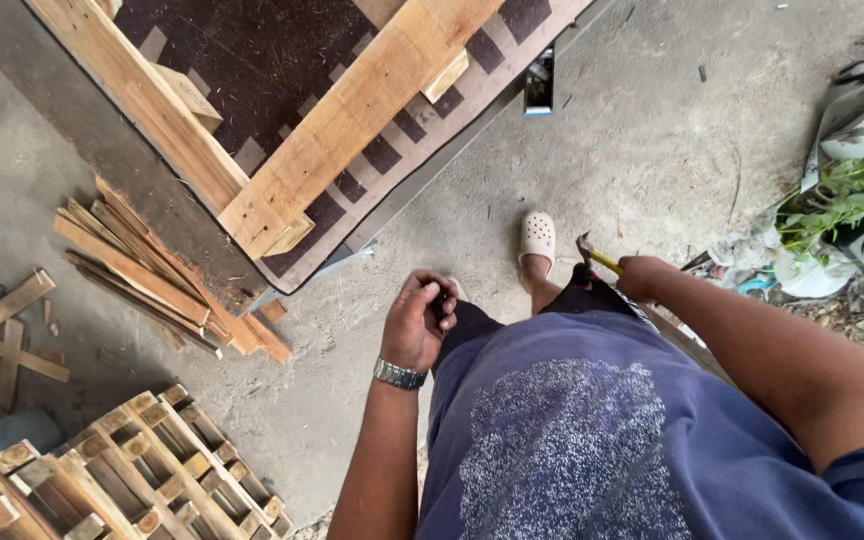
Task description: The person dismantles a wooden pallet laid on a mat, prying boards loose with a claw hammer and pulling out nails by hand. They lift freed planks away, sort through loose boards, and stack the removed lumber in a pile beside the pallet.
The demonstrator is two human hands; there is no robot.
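I stand on a concrete floor looking down my blue shirt. My left hand [420, 322], with a metal wristwatch [399, 375] on the wrist, is curled in front of my hip around something small and dark that I cannot make out. My right hand [644, 277] is closed around the yellow handle of a hammer [593, 257], whose dark head points toward my white clog [537, 240]. A wooden frame of pale planks [352, 110] lies on a dark board ahead of me.
A bundle of split wood strips [152, 270] lies on the floor to the left. Stacked pallets [122, 470] sit at the lower left, loose crossed slats [12, 335] further left. A potted green plant [832, 205] and grey blocks stand at the right.
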